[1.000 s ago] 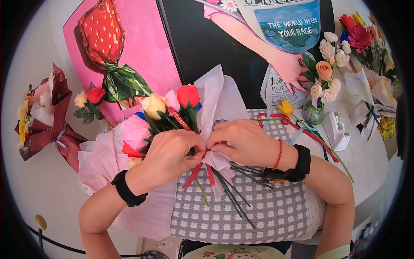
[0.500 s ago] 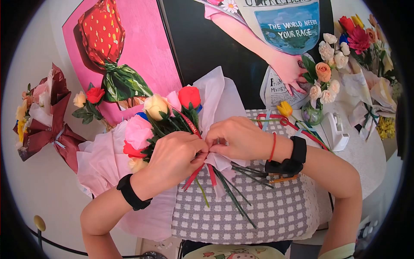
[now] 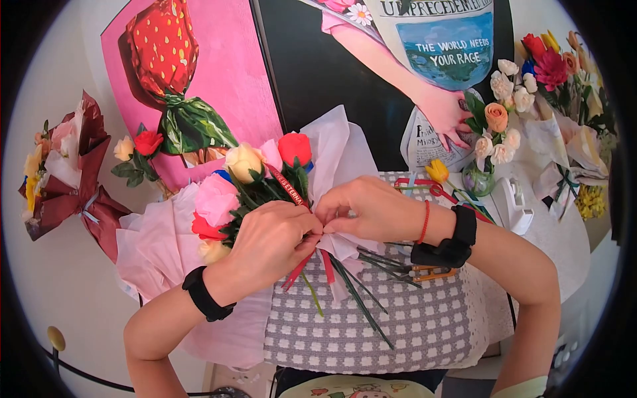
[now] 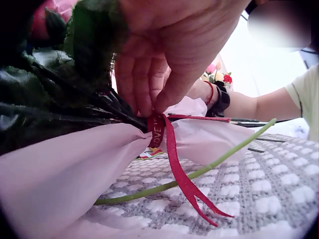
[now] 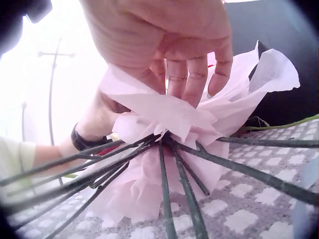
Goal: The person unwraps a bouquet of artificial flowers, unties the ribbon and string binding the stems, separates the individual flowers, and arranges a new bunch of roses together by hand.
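A bouquet of artificial flowers lies on the table, with a pink peony-like bloom point(image 3: 216, 200), a red rose point(image 3: 294, 149) and a cream rose point(image 3: 244, 163). Pale pink wrapping paper point(image 3: 340, 142) gathers round its dark green stems point(image 5: 185, 199). A red ribbon point(image 4: 172, 154) with gold lettering circles the gathered neck, two tails hanging down. My left hand point(image 3: 275, 232) pinches the ribbon at this tie, thumb against fingers. Facing it, my right hand point(image 3: 368, 209) pinches at the same spot, fingertips close to the left ones. In the right wrist view, paper partly hides those fingertips.
A grey-and-white checked cloth point(image 3: 371, 331) lies under the bouquet. Orange-handled snips point(image 3: 431, 273) lie by the right wrist. Behind stand a yellow tulip point(image 3: 437, 170), a white tape dispenser point(image 3: 514, 204) and a glass vase point(image 3: 478, 180). A burgundy-wrapped bouquet point(image 3: 96, 209) is at left.
Both hands stay at the tie, with the fingertips drawn close together. My right forearm has swung slightly outward, and the lettered ribbon strip above the left hand has shifted.
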Tool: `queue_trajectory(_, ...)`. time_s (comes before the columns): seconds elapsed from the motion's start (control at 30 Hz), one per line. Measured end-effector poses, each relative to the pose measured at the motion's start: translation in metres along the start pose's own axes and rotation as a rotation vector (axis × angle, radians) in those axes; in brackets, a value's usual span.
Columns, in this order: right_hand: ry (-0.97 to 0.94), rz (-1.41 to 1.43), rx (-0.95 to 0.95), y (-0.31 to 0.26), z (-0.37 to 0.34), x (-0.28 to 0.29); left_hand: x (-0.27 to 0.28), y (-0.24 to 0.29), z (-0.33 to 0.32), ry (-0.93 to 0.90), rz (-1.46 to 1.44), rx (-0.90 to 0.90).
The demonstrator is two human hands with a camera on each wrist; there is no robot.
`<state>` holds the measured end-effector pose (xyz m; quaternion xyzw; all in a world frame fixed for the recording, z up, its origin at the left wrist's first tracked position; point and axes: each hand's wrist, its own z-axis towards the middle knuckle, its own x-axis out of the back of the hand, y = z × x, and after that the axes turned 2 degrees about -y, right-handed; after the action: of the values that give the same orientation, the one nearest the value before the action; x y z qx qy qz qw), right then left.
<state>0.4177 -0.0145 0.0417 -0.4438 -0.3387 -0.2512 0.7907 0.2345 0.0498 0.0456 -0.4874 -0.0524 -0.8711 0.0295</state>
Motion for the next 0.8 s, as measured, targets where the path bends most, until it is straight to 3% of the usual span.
queue_trajectory(0.2, -0.092, -0.073, 0.001, -0.0011, 0.0061, 0.0004, -0.0007, 0.0001, -0.0001, 0.002, 0.023, -0.017)
queue_trajectory(0.37, -0.017, -0.390, 0.066, -0.0024, 0.0049, -0.0004, 0.0021, 0.0002, -0.0015, -0.028, 0.065, -0.019)
queue_trajectory(0.5, -0.055, -0.270, -0.072, 0.0017, 0.0013, 0.0050, 0.0042, 0.0002, -0.0022, -0.055, 0.061, 0.007)
queue_trajectory(0.7, 0.080, -0.203, 0.181, -0.0024, 0.0075, 0.0027, 0.0004, 0.0000, -0.0008, 0.003, 0.049, -0.015)
queue_trajectory(0.8, -0.072, -0.267, 0.142, -0.0031, 0.0097, 0.0035, -0.0009, 0.0001, -0.0020, 0.030, 0.072, -0.045)
